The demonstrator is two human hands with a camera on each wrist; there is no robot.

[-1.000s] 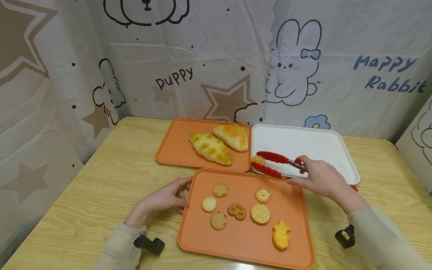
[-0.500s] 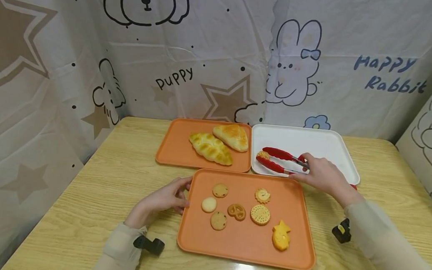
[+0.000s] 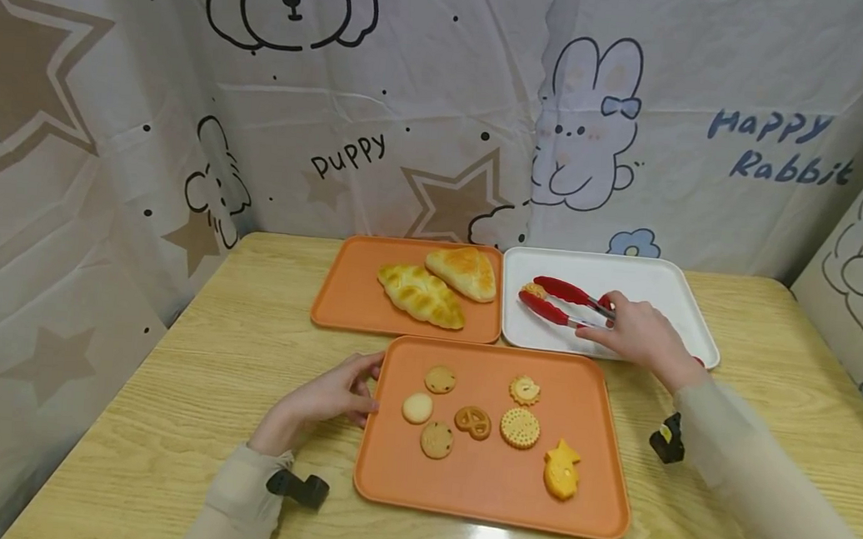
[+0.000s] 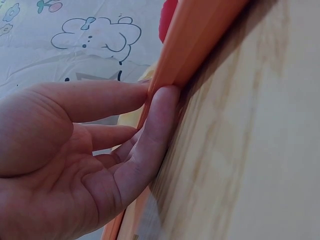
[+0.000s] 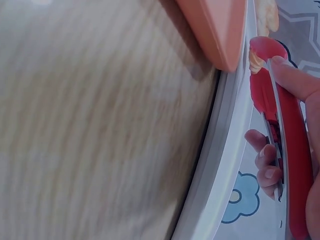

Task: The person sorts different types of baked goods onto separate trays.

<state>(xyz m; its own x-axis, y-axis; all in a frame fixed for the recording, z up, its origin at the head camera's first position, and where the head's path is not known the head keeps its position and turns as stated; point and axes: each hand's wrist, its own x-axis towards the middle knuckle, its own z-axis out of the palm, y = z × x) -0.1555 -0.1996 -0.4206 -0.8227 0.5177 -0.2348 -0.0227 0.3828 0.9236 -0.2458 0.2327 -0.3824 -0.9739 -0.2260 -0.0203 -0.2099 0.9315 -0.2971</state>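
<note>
The fingers of the right hand [image 3: 645, 334] grip one pair of red tongs [image 3: 561, 289]; the tong tips clamp one small cookie [image 3: 533, 291]. Change: the cookie now lies within the outline of the white tray [image 3: 619, 274]; one second ago it was at that tray's left edge, beside the far orange tray [image 3: 347, 289]. For the work in hand, the piece is judged to be in transit, over the tray and not yet released. Whether it touches the tray surface cannot be determined. The fingers of the left hand [image 3: 329, 389] pinch the left edge of the near orange tray [image 3: 476, 490], which has not shifted.

Count, near orange tray, seven pieces: two chip cookies [image 3: 436, 440], one pale cookie [image 3: 418, 408], one pretzel [image 3: 472, 423], one scalloped cookie [image 3: 524, 390], one dotted cracker [image 3: 520, 428], one yellow star-topped piece [image 3: 562, 472].
Count, far orange tray, two pieces: one braided bread [image 3: 420, 296], one triangular bread [image 3: 463, 273].
Count, bench [image 3: 188, 419]: three trays.
</note>
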